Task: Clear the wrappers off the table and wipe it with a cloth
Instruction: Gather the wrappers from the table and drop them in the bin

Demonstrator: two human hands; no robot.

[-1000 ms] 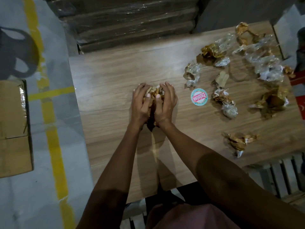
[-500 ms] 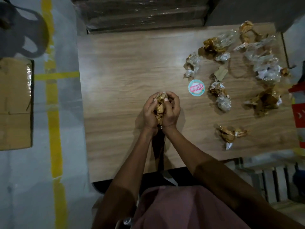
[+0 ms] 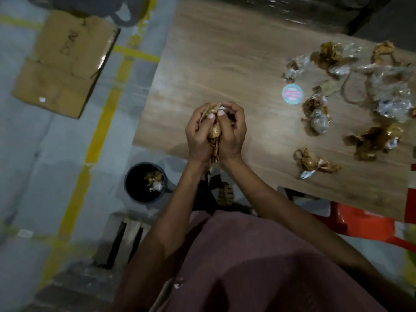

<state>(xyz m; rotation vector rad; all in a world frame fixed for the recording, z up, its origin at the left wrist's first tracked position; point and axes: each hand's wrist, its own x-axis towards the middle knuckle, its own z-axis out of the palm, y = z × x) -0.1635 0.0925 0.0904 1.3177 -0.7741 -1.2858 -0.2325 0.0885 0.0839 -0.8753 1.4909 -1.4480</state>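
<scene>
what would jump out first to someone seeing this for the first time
Both hands, left hand and right hand, squeeze a bundle of gold wrappers at the table's near edge. More crumpled wrappers litter its right side, and a black bin on the floor below already holds some.

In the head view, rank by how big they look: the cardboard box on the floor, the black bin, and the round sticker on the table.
1. Cardboard box, largest.
2. Black bin.
3. Round sticker, smallest.
The gaps look clear, though the floor lies farther from the camera than the table.
</scene>
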